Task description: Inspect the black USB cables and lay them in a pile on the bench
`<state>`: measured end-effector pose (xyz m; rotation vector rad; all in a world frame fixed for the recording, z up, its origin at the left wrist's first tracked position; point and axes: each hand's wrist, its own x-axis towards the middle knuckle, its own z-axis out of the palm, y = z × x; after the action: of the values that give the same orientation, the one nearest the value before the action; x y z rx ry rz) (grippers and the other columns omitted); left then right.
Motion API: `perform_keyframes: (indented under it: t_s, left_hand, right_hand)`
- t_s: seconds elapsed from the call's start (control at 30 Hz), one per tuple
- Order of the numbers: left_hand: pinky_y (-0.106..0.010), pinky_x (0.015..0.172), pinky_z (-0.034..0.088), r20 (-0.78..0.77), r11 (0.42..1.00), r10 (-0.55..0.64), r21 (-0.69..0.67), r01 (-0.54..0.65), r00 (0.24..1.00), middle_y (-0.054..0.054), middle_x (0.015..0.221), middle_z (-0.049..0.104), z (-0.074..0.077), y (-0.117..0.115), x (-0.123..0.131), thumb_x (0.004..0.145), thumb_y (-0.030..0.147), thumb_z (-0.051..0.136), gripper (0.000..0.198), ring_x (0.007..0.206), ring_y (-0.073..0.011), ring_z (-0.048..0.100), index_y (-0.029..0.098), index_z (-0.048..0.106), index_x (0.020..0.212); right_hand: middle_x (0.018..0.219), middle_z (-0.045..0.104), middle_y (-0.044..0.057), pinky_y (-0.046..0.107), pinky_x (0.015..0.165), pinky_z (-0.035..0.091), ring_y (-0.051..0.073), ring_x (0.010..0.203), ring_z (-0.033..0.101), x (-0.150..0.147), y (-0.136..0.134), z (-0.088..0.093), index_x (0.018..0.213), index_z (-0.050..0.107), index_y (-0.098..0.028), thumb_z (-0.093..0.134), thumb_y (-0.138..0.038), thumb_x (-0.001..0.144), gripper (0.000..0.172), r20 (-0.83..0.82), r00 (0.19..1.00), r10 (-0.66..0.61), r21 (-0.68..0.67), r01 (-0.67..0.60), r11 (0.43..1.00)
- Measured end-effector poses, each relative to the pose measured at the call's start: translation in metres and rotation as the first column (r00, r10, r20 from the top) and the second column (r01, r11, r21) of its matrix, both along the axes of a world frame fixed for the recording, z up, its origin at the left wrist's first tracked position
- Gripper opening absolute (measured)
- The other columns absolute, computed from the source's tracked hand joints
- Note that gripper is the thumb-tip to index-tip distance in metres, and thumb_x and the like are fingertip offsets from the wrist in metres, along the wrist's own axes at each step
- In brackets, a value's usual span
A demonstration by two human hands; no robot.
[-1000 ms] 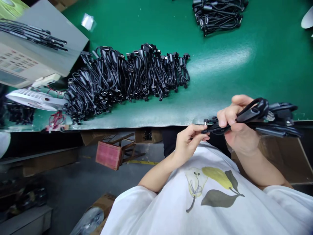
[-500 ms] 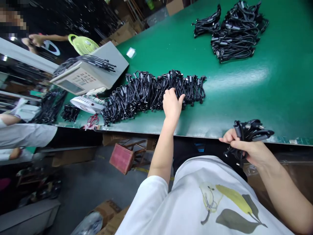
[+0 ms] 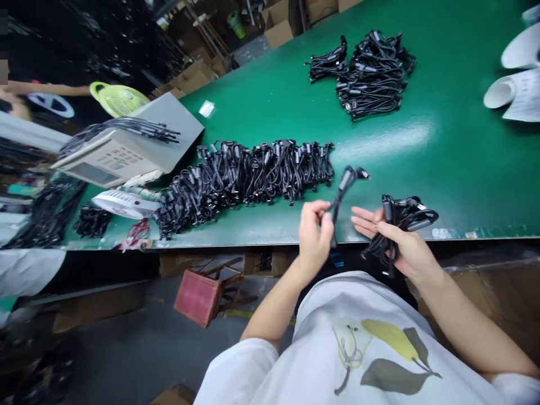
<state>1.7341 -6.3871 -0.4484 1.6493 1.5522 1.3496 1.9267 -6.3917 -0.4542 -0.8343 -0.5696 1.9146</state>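
Pinched in the fingers of my left hand (image 3: 314,232) is a folded black cable (image 3: 346,181), its plug end pointing up and right above the table's front edge. My right hand (image 3: 400,242) is closed round a bunch of black cables (image 3: 411,212), thumb across them and some fingers stretched toward my left hand. The two hands are close together but apart. Left of them, a long row of folded black cables (image 3: 248,174) lies on the green table (image 3: 270,118). Bundled cables (image 3: 371,76) lie farther back in a separate pile.
At the left stand a beige machine with a keypad (image 3: 113,160), cables draped over it, a white fan (image 3: 124,203) and a green fan (image 3: 118,100). White paper rolls (image 3: 512,93) lie at the right. A red stool (image 3: 198,297) stands below the table edge. Another person's arm (image 3: 50,89) shows upper left.
My left hand has come off the cable row with one folded cable and moved right and toward me, near my right hand. My right hand still holds its bunch. The camera view has shifted.
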Motion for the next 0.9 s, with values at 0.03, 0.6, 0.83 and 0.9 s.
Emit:
perform_keyframes:
  t_s: [0.03, 0.6, 0.83, 0.9]
  left_hand:
    - [-0.027, 0.078, 0.044, 0.027, 0.994, -0.089, -0.068, 0.091, 0.996, -0.003, 0.094, 0.054, -0.005, -0.016, 0.010, 0.094, 0.025, 0.054, 0.017, 0.082, -0.0148, 0.053, 0.022, 0.056, 0.111]
    - [-0.029, 0.086, 0.052, 0.544, 0.842, -0.285, -0.252, 0.477, 0.790, -0.006, 0.115, 0.063, 0.021, -0.029, -0.009, 0.083, 0.044, 0.075, 0.041, 0.094, -0.0177, 0.063, 0.025, 0.064, 0.118]
    - [-0.025, 0.083, 0.049, 0.607, 0.831, -0.153, -0.348, 0.434, 0.780, -0.003, 0.095, 0.067, 0.015, -0.023, -0.009, 0.086, 0.040, 0.073, 0.025, 0.087, -0.0140, 0.062, 0.021, 0.065, 0.099]
    - [-0.024, 0.082, 0.048, 0.634, 0.822, -0.123, -0.365, 0.437, 0.763, -0.002, 0.095, 0.067, 0.011, -0.022, -0.007, 0.086, 0.040, 0.072, 0.025, 0.086, -0.0134, 0.062, 0.020, 0.064, 0.098]
  right_hand:
    - [0.124, 0.071, 0.005, 0.041, 0.106, 0.049, 0.025, 0.117, 0.066, -0.004, 0.000, 0.003, 0.090, 0.067, -0.023, 0.077, -0.030, 0.080, 0.016, 0.004, 1.000, -0.019, -0.005, 0.019, 1.000]
    - [0.109, 0.075, 0.006, 0.047, 0.100, 0.049, 0.030, 0.106, 0.067, -0.002, -0.034, 0.003, 0.099, 0.077, -0.023, 0.086, -0.045, 0.069, 0.037, 0.469, 0.856, 0.217, -0.054, -0.217, 0.975]
    - [0.091, 0.072, 0.003, 0.040, 0.084, 0.052, 0.025, 0.089, 0.066, -0.003, -0.034, 0.009, 0.089, 0.073, -0.022, 0.082, -0.045, 0.074, 0.030, 0.532, 0.820, 0.209, 0.004, -0.249, 0.968]
    - [0.088, 0.071, 0.002, 0.036, 0.080, 0.051, 0.023, 0.085, 0.064, -0.003, -0.034, 0.010, 0.086, 0.072, -0.022, 0.081, -0.044, 0.076, 0.027, 0.517, 0.826, 0.225, 0.004, -0.265, 0.964]
